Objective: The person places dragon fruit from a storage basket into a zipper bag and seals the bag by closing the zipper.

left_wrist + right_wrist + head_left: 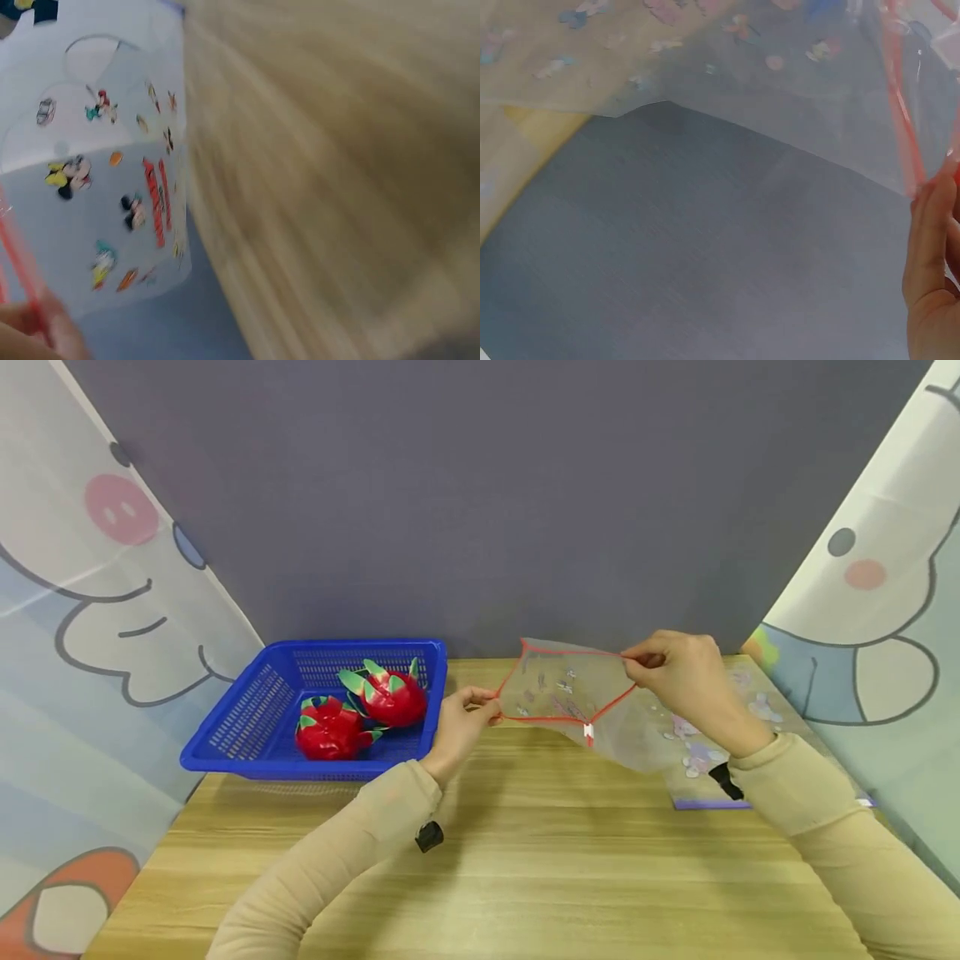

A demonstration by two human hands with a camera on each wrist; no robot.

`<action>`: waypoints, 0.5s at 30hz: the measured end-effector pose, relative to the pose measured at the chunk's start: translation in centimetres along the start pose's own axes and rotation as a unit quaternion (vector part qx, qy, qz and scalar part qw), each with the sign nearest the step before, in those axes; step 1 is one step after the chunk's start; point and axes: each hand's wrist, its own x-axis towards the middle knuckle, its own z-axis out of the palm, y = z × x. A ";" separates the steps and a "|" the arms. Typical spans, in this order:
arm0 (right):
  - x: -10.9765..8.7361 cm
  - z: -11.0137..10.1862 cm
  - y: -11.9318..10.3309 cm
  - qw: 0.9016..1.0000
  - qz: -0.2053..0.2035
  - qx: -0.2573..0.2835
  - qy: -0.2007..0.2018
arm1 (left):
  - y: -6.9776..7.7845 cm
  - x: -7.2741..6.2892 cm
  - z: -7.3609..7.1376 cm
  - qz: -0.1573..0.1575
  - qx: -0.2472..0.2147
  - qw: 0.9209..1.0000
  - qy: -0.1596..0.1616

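A clear plastic zip bag (626, 743) with red zip edges, a white slider (588, 730) and small cartoon prints is stretched between both hands above the table. Its mouth is spread apart and faces the person. My left hand (462, 727) pinches the left side of the red rim. At the opposite side, my right hand (686, 681) pinches the rim between thumb and fingers. The left wrist view shows the printed bag side (105, 217) beside blurred fingers (56, 330). Red zip strips run into the right fingers (934, 232) in the right wrist view.
Left of the hands, a blue plastic basket (225, 727) holds two red dragon fruits (330, 731) (393, 697) with green tips. Another clear printed bag with a purple edge (708, 805) lies flat at right, partly under the right forearm. A grey panel (495, 510) stands behind the wooden table (525, 860).
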 end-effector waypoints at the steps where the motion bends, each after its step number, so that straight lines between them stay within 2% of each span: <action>1: -0.1 0.2 0.1 1.000 0.003 0.010 0.002 | -0.2 -0.2 0.1 0.017 0.000 1.000 0.008; 3: -0.3 0.6 0.3 0.999 0.012 0.034 0.008 | -0.5 -0.4 0.3 0.045 -0.006 0.999 0.025; 5: -0.4 0.9 0.5 0.998 0.014 0.052 0.014 | -1.0 -0.4 0.5 0.060 -0.010 0.997 0.041; 8: -0.7 1.5 0.7 0.997 0.013 0.069 0.013 | -1.7 -0.4 0.6 0.052 -0.023 0.997 0.059; 12: -0.9 2.1 1.0 0.998 0.014 0.068 0.008 | -2.4 -0.5 0.6 0.037 -0.025 0.998 0.053; 15: -1.0 2.4 1.1 0.998 0.019 0.061 -0.001 | -2.6 -0.5 0.8 0.043 -0.009 0.998 0.035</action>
